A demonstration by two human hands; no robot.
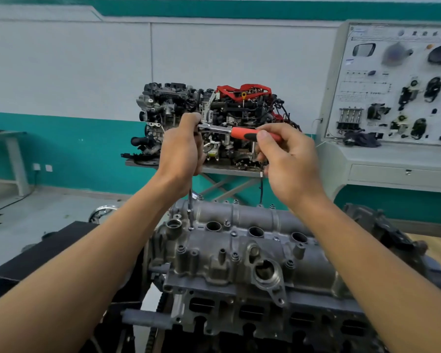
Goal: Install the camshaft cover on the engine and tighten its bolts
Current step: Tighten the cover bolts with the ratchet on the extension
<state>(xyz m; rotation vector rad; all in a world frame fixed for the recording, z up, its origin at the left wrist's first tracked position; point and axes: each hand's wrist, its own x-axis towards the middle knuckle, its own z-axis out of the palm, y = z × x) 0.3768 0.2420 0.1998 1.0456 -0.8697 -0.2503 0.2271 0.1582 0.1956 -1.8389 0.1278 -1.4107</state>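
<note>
Bare forearms [87,289] come in from both lower corners, and right below them sits the engine [252,319] with the camshaft cover [239,248] seated on top, 3 round wells showing along its middle. Up high, the left hand [182,146] is curled tight around the head end of the ratchet [242,133], while the right hand [288,159] pinches the red handle between thumb and fingers. From the left hand a thin extension bar [190,200] drops straight down, and its tip is on a bolt [191,228] near the cover's far left corner, just beside a round port. Behind, a second engine [214,115] with red parts rests on a metal tabletop [229,171], and a white training panel [392,85] stands at the right.
</note>
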